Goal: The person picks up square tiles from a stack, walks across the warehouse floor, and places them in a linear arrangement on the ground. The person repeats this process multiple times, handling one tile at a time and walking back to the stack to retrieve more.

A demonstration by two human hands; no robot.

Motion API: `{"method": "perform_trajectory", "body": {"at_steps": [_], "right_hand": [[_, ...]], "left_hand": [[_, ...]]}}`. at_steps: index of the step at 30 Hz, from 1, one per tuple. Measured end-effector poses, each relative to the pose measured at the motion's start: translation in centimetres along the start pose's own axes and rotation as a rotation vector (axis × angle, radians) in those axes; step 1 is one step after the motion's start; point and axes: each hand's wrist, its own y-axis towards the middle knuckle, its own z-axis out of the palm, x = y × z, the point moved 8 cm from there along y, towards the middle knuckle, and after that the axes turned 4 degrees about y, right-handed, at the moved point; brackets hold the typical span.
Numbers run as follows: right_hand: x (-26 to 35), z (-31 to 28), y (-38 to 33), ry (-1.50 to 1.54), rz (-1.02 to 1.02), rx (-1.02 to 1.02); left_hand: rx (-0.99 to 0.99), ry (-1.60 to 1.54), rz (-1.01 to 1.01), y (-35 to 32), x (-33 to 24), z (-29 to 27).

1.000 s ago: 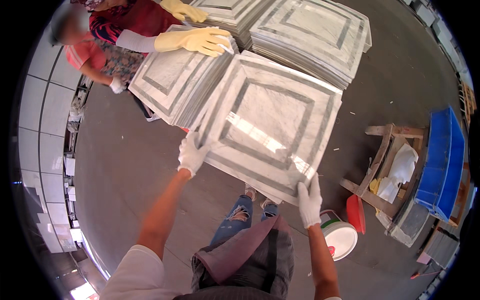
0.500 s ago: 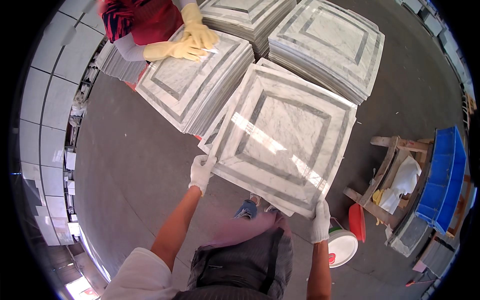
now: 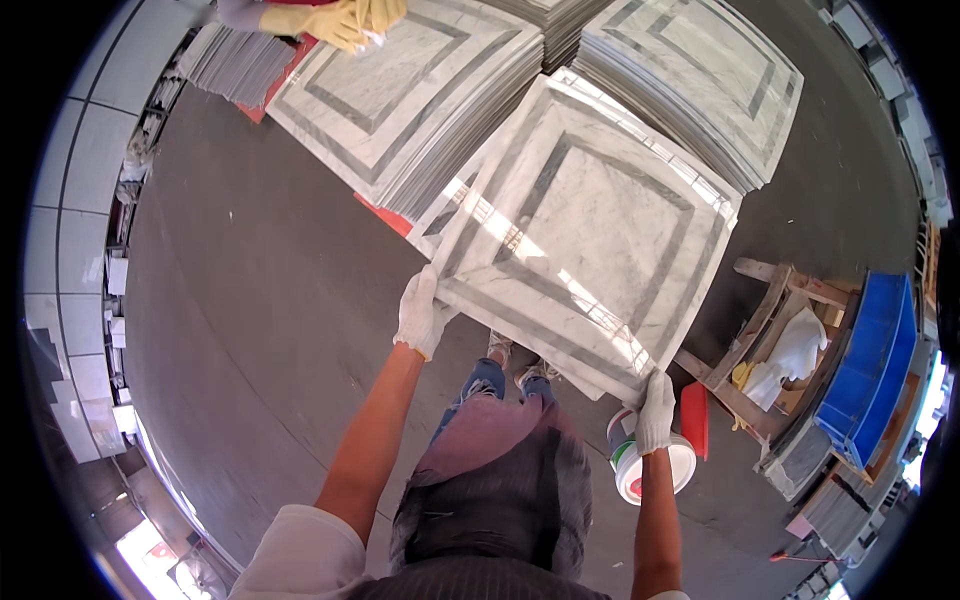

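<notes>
My left hand (image 3: 419,313), in a white knit glove, grips the near-left corner of a square marble tile (image 3: 600,220). At the near-right corner, my right hand (image 3: 656,410), gloved alike, is closed on the tile's edge. The tile is glossy white with grey veins and a grey square border inlaid, and a bright reflection crosses it. Part of another patterned tile (image 3: 437,222) shows under its left side. Whether the held tile rests on what lies beneath, I cannot tell. My fingers under the tile are hidden.
Stacks of similar tiles stand beyond, at the far left (image 3: 400,90) and far right (image 3: 700,80). Another person's yellow-gloved hands (image 3: 345,22) hold something white over the left stack. At right are a lidded white bucket (image 3: 668,470), a wooden stand (image 3: 745,345) and a blue bin (image 3: 870,365).
The view has shifted, so the stacks and the other person sit higher in it. Both my hands still hold the tile, which appears slightly farther up and right.
</notes>
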Motion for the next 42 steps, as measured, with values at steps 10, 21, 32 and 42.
{"method": "perform_trajectory", "body": {"at_steps": [10,21,32,42], "right_hand": [[-2.0,0.9,-1.4,0.041,0.130,-0.013],[-2.8,1.3,-0.8,0.338,0.142,0.289],[-4.1,1.9,-1.4,0.398,0.297,0.148],[-4.1,2.8,-3.5,0.631,0.466,0.247]], "left_hand": [[0.335,-0.531,-0.298,0.6,-0.6,0.1],[0.445,-0.517,-0.362,2.5,0.5,-1.2],[0.448,-0.533,-0.414,3.4,1.4,-2.5],[0.355,-0.624,-0.250,1.4,1.0,-0.5]]}}
